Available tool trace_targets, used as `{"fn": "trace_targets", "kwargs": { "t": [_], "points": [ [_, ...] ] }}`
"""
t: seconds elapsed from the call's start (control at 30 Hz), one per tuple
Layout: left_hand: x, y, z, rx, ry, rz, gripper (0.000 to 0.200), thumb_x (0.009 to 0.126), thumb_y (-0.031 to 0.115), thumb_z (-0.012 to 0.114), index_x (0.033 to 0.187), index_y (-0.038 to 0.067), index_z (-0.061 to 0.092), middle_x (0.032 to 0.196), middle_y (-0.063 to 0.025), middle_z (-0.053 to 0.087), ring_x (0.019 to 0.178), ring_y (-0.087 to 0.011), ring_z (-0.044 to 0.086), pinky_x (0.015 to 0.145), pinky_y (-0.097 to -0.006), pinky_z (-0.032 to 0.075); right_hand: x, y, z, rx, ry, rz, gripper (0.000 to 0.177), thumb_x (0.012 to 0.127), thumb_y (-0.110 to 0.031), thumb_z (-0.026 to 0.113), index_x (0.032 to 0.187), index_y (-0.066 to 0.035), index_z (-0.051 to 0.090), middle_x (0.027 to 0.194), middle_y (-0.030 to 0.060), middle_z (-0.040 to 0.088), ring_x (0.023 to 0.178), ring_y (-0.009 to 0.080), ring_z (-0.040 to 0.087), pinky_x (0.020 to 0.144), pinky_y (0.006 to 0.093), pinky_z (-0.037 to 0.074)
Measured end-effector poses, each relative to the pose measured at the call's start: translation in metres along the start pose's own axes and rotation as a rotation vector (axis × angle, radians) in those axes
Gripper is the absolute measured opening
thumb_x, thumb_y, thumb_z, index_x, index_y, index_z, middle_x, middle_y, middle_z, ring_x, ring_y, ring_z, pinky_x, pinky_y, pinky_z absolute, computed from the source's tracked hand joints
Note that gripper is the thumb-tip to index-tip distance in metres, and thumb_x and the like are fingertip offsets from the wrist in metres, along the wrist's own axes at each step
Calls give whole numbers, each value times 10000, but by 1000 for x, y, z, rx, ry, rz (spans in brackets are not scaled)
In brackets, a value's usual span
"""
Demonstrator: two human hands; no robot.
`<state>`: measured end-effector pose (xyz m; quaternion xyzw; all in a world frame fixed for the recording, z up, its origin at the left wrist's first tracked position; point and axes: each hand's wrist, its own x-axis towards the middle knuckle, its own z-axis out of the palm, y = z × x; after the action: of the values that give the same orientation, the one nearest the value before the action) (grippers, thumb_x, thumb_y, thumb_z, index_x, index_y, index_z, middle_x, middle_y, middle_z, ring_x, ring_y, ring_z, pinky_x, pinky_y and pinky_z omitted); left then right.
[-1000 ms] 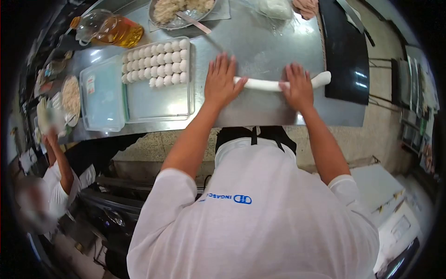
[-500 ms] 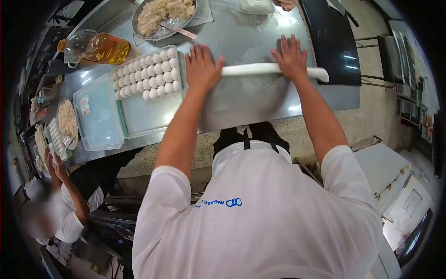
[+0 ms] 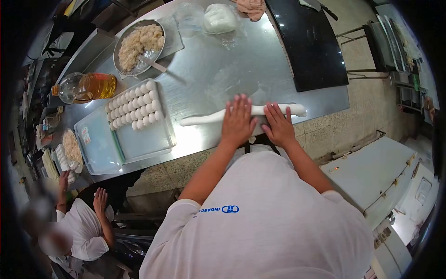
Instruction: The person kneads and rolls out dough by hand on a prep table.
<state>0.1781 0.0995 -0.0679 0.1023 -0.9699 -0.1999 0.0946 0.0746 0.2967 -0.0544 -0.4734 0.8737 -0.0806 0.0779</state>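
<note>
A long white rope of dough (image 3: 206, 119) lies across the metal table near its front edge. My left hand (image 3: 239, 122) rests flat on the middle of the rope, fingers stretched out. Close beside it, my right hand (image 3: 279, 125) lies palm down with its fingertips over the rope's right part. Both hands are open, and neither grips the dough. The rope's right end is thick and rounded, while its left end tapers.
Left of the rope, a plastic tray (image 3: 167, 145) holds rows of small white dough balls (image 3: 134, 107). Behind stand an oil jug (image 3: 90, 87) and a bowl of pale filling (image 3: 139, 42). Bagged dough (image 3: 219, 18) lies at the back. A co-worker (image 3: 86, 228) is at the left.
My hands have come closer together and nearer my body, with the rope now by the table's front edge. The rope's left end now shows left of my left hand. The view has shifted.
</note>
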Motion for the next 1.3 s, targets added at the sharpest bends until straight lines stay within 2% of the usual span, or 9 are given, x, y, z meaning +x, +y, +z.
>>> {"fn": "trace_targets", "kwargs": {
  "t": [0.1,0.33,0.57,0.77,0.83,0.9,1.0,1.1,1.3],
  "points": [
    [71,-3,-16,166,-136,-258,796,998,544,559,1584,24,418,1677,-228,346,1563,-411,305,1261,-611,192,85,32,-18,27,58,-46,672,1021,-501,540,1577,-128,476,1663,119,414,1561,329,342,1265,595,183],
    [137,-44,2,276,249,-526,830,1000,574,533,1598,18,385,1677,-247,327,1563,-445,275,1264,-622,172,193,72,-19,65,189,-269,733,995,-596,547,1540,-107,515,1597,219,457,1532,357,371,1274,549,215],
    [-41,50,4,187,23,-434,736,1011,464,596,1570,12,436,1636,-228,414,1544,-427,333,1264,-585,211,48,102,-39,153,129,-406,597,845,-278,782,1400,-122,628,1422,159,596,1368,332,529,1195,510,354],
    [-17,23,-14,166,76,-453,623,1073,435,506,1570,63,455,1649,-173,419,1545,-399,340,1265,-555,235,113,90,-106,82,-392,-305,385,974,-470,640,997,-99,741,955,133,754,951,316,717,944,500,504],
    [18,8,-23,99,-4,-530,612,1086,450,460,1553,55,471,1642,-171,430,1546,-393,341,1272,-550,220,134,114,-112,94,-180,-420,513,1011,-548,554,876,-88,737,779,138,730,805,331,723,908,507,517],
    [37,11,-18,166,-2,-457,621,1087,466,441,1548,52,475,1640,-166,434,1551,-386,335,1276,-549,207,148,121,-136,-66,-346,-356,430,991,-500,609,1056,-97,744,1016,144,755,985,314,714,980,525,495],
    [41,13,-6,213,12,-428,623,1089,471,425,1554,59,471,1640,-154,438,1557,-375,327,1280,-548,195,138,148,-70,-152,-57,-460,477,977,-447,647,1305,-102,675,1320,164,670,1253,331,619,1095,552,437],
    [29,3,-3,182,24,-338,638,1063,421,479,1570,36,442,1648,-172,419,1563,-368,320,1278,-557,199,111,66,-58,-67,66,-367,614,963,-406,673,1481,-101,553,1501,161,534,1425,364,470,1193,574,343],
    [-26,-7,-15,-51,1,-209,707,1020,365,550,1595,-13,387,1660,-226,379,1567,-368,319,1279,-556,198,79,-45,3,186,72,-276,659,989,-474,604,1552,-144,512,1622,132,454,1524,358,380,1245,594,237]
  ]
}}
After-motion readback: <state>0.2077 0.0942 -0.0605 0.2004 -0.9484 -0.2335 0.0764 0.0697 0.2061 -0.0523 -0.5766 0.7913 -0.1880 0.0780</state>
